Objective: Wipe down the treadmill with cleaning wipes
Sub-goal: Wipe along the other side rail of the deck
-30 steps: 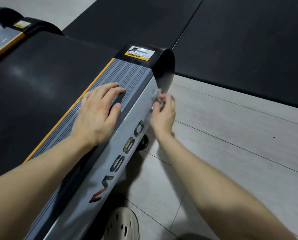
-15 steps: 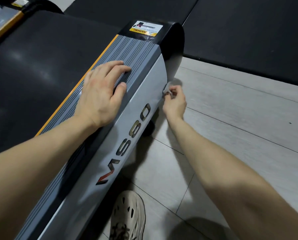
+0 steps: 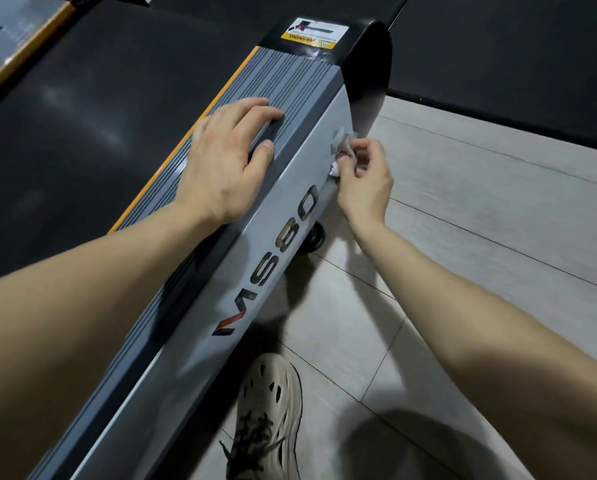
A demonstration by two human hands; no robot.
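Note:
The treadmill's grey side rail (image 3: 300,84) runs diagonally from bottom left to its black end cap (image 3: 369,46), beside the black belt (image 3: 92,133). My left hand (image 3: 227,161) lies flat on the ribbed top of the rail, fingers straight. My right hand (image 3: 362,181) pinches a small crumpled white wipe (image 3: 340,147) and holds it against the rail's light grey side panel (image 3: 290,216), just past the "MS80" lettering and near the end cap.
A beige shoe (image 3: 269,414) stands on the grey tiled floor (image 3: 463,209) beside the rail. A small black wheel (image 3: 316,237) sits under the rail. Black rubber mats (image 3: 515,57) cover the floor beyond. A second treadmill's edge (image 3: 16,39) shows at top left.
The view has shifted along the rail toward me. My right hand with the wipe has slid slightly down and back along the side panel. The left hand stays flat on the rail top.

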